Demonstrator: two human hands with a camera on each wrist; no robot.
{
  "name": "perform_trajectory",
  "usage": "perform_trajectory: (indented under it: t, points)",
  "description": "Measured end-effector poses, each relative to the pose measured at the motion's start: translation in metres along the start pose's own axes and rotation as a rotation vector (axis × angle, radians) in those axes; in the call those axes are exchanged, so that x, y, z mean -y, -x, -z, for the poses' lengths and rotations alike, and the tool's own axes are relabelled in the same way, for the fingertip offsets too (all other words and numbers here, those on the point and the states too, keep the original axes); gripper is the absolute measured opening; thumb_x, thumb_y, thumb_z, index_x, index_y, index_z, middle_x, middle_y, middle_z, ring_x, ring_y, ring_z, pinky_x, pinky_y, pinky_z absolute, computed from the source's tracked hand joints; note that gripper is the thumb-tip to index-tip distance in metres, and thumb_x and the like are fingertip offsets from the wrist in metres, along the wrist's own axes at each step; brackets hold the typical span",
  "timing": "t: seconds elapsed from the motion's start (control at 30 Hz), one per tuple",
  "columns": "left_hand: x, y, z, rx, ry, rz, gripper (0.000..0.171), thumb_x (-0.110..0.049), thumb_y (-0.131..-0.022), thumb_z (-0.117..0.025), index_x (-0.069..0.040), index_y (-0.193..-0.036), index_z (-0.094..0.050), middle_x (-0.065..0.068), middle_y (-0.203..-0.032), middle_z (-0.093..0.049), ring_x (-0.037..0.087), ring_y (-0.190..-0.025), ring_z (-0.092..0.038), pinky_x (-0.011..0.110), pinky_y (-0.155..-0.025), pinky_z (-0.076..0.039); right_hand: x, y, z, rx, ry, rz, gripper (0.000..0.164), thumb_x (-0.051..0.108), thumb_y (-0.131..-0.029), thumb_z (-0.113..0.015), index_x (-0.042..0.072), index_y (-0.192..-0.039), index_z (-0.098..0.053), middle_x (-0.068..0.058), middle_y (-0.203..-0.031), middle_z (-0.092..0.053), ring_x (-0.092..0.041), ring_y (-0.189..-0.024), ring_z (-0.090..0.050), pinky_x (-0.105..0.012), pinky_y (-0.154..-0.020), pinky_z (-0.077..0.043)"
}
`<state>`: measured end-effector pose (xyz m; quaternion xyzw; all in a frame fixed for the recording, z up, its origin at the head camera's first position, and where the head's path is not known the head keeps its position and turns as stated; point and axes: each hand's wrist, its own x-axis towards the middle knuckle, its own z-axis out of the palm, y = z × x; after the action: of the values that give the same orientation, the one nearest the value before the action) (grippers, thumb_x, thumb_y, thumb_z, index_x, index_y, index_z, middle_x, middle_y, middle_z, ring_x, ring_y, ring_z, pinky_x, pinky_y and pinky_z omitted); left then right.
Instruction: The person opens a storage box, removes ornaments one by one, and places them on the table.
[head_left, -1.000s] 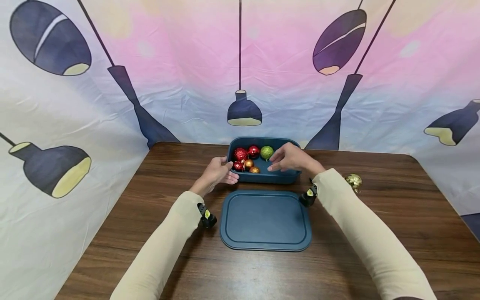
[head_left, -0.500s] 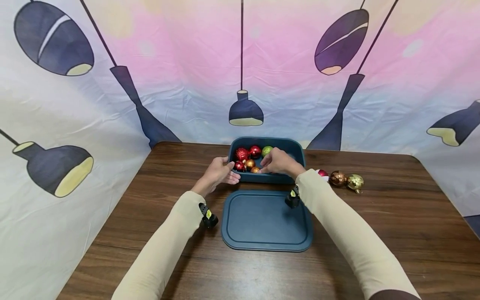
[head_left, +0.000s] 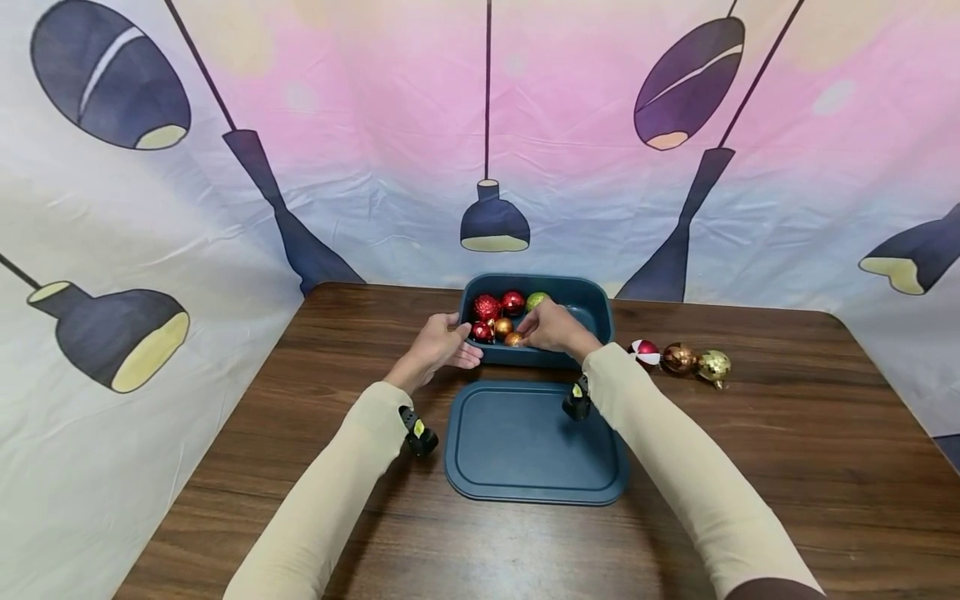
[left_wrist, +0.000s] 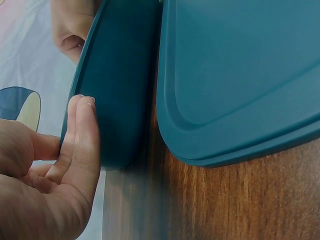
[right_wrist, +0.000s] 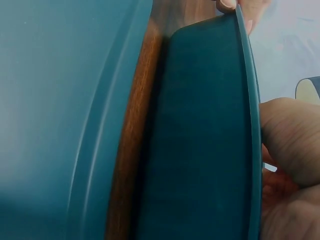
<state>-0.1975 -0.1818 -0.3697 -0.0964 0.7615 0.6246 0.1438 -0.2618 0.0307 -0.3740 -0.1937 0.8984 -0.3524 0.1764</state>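
A dark blue-green box [head_left: 542, 358] holds several Christmas balls: red ones [head_left: 486, 307], a green one [head_left: 536, 301], a smooth gold-orange one [head_left: 503, 327] and a glittery orange one [head_left: 514, 339]. My left hand [head_left: 438, 342] grips the box at its front left corner, thumb at the rim, fingers along the outer front wall in the left wrist view. Reaching over the front rim, my right hand [head_left: 557, 327] has its curled fingertips on the glittery orange Christmas ball and seems to pinch it. In the right wrist view the box wall hides those fingertips.
The matching lid [head_left: 536, 442] lies flat on the wooden table [head_left: 360, 517], in front of the box. To the right of the box, a red-and-white ball [head_left: 645, 352], a brown ball [head_left: 678, 357] and a gold ball [head_left: 713, 365] form a row. A patterned cloth [head_left: 375, 125] hangs behind.
My right hand has moved left and down inside the box to the glittery orange Christmas ball. Its arm uncovers the balls on the table. My left hand stays at the box corner.
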Motion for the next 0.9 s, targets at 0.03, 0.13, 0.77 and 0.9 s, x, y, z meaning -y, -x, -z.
perform_trajectory:
  t: [0.03, 0.13, 0.77, 0.9]
  points:
    - [0.0, 0.0, 0.0, 0.0, 0.0, -0.001, 0.059, -0.019, -0.112, -0.041, -0.003, -0.162, -0.016, 0.023, -0.093, -0.074, 0.03, -0.08, -0.076, 0.041, -0.08, -0.063, 0.0, 0.0, 0.0, -0.002, -0.014, -0.001, 0.021, 0.001, -0.089, -0.076, -0.003, -0.11, -0.076, -0.015, -0.102, -0.076, -0.025, -0.095, -0.071, -0.04, -0.089, -0.06]
    - [0.0, 0.0, 0.0, 0.002, -0.003, -0.007, 0.059, -0.019, -0.112, -0.041, -0.002, -0.162, -0.015, 0.023, -0.093, -0.074, 0.03, -0.08, -0.076, 0.037, -0.076, -0.064, -0.001, 0.002, 0.002, -0.009, -0.051, -0.003, 0.022, -0.001, -0.089, -0.076, -0.004, -0.111, -0.076, -0.016, -0.104, -0.075, -0.026, -0.095, -0.071, -0.038, -0.086, -0.061]
    - [0.0, -0.001, 0.001, 0.014, 0.011, -0.01, 0.06, -0.017, -0.111, -0.041, -0.001, -0.162, -0.013, 0.018, -0.086, -0.074, 0.023, -0.071, -0.075, 0.04, -0.078, -0.063, -0.009, 0.025, 0.037, -0.057, -0.032, 0.03, 0.037, 0.009, -0.089, -0.08, -0.004, -0.122, -0.071, -0.022, -0.115, -0.071, -0.031, -0.099, -0.07, -0.041, -0.083, -0.062]
    - [0.002, -0.001, 0.002, 0.025, 0.02, -0.018, 0.06, -0.016, -0.111, -0.041, -0.001, -0.162, -0.012, 0.017, -0.084, -0.074, 0.024, -0.072, -0.075, 0.038, -0.077, -0.064, -0.007, 0.031, 0.047, -0.06, -0.052, 0.039, 0.036, 0.008, -0.09, -0.078, -0.005, -0.123, -0.07, -0.023, -0.114, -0.071, -0.033, -0.096, -0.071, -0.044, -0.083, -0.062]
